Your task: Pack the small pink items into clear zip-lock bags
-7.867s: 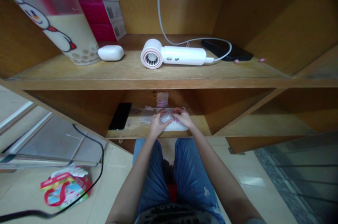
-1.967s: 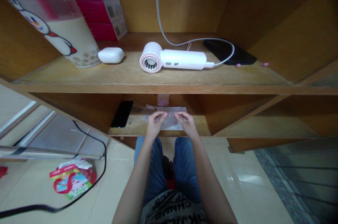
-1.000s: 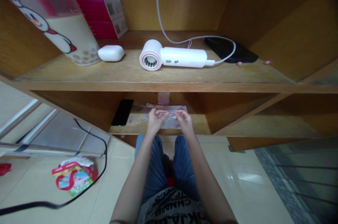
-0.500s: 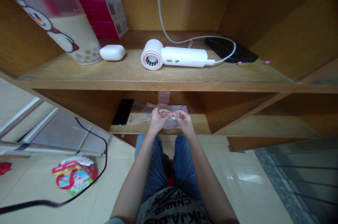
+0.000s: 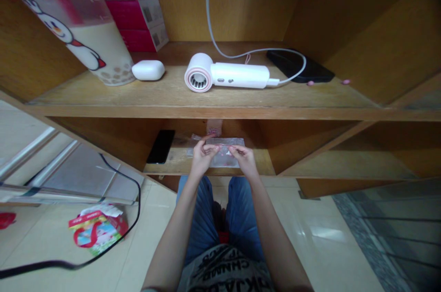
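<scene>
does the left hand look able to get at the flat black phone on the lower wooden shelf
Probably yes: the left hand sits over the clear plastic bag, and the flat black phone lies to its left on the same lower wooden shelf, with nothing visible standing between them.

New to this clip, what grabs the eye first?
The white hair dryer lying on the upper wooden shelf stands out first, with a tall bubble-tea cup printed with a cartoon bird at that shelf's left. On the lower shelf, the left hand and right hand pinch over a clear plastic bag. A crumpled red packet lies on the floor at lower left.
</scene>
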Available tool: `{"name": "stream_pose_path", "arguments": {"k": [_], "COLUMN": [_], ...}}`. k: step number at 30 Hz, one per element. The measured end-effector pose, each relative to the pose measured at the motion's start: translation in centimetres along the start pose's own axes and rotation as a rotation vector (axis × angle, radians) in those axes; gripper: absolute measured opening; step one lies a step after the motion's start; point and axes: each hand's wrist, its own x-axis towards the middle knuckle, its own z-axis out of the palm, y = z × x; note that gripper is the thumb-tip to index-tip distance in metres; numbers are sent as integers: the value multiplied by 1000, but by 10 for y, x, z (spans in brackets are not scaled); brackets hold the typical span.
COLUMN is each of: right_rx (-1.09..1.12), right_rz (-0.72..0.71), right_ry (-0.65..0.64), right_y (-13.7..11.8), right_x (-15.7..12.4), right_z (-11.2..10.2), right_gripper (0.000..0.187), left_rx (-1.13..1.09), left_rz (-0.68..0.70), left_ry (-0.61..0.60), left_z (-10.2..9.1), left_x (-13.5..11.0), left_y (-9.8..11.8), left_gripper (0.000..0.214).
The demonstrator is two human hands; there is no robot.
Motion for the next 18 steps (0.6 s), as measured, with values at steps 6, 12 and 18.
{"name": "stream_pose_path", "arguments": {"k": [6,12,18], "right_rx": [-38,-21,-69], "right_rz": [-21,-18,-11], "right_ry": [2,-29,-124], "right_y": [-2,-2,7], "right_x": [1,3,1], "right_z": [0,1,5], "right_gripper": [26,25,31], "left_rx": [1,-52,-106], "left_rz": [5,-42,2], "left_ry": [37,4,150], "left_z": [2,-2,-7], "left_x": [-1,-3,-3], "left_y": [0,-1,-6], "left_gripper": [53,61,61]}}
